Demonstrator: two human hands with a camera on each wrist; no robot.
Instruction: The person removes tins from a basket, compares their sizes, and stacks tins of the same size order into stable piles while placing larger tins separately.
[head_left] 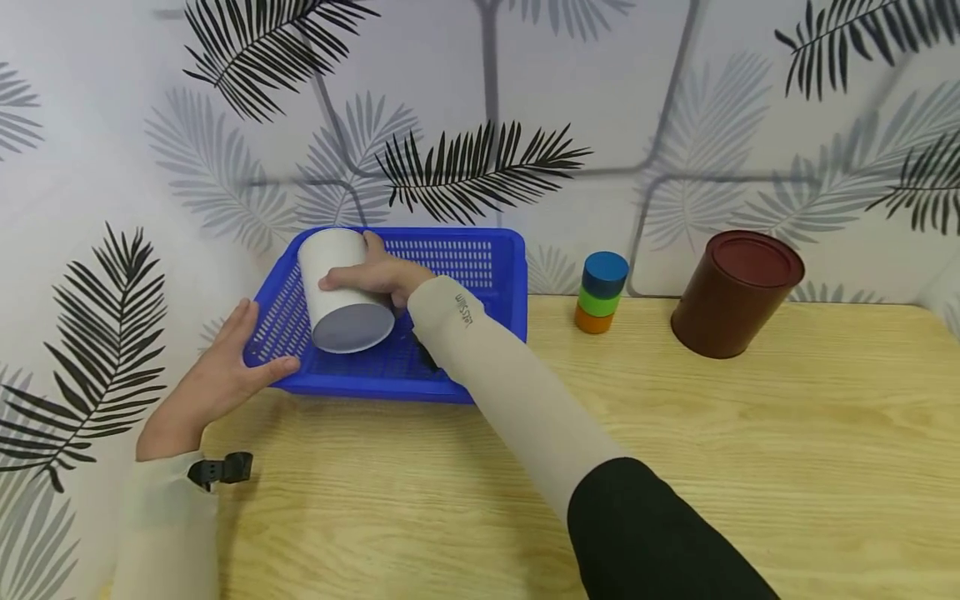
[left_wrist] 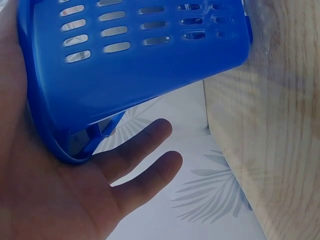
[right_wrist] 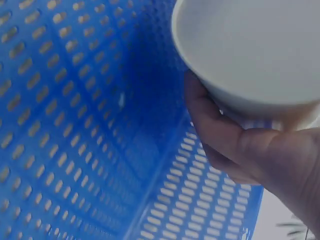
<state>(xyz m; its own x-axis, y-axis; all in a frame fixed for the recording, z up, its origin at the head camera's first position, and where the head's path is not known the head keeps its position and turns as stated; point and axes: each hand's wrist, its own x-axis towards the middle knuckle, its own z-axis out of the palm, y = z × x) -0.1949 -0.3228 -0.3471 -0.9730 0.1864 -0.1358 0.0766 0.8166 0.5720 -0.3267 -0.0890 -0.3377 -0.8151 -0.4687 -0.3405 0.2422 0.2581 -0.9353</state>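
A white canister (head_left: 336, 287) leans at a slant inside the blue plastic basket (head_left: 390, 388), its flat pale end towards me. My right hand (head_left: 378, 273) grips it around its side, thumb across the near face. In the right wrist view the fingers (right_wrist: 215, 125) curl beneath the canister (right_wrist: 255, 55), over the slotted basket wall. My left hand (head_left: 225, 367) spans the basket's front left corner, thumb at the front rim. The left wrist view shows its palm against the rim and two fingers (left_wrist: 145, 142) stretched out straight past the basket; the others are hidden.
On the wooden table (head_left: 360, 492), right of the basket, stands a small stack (head_left: 598, 293) of blue, green and orange pieces. Further right is a brown lidded canister (head_left: 731, 300). A wall covering with leaf prints (head_left: 480, 175) rises directly behind the basket.
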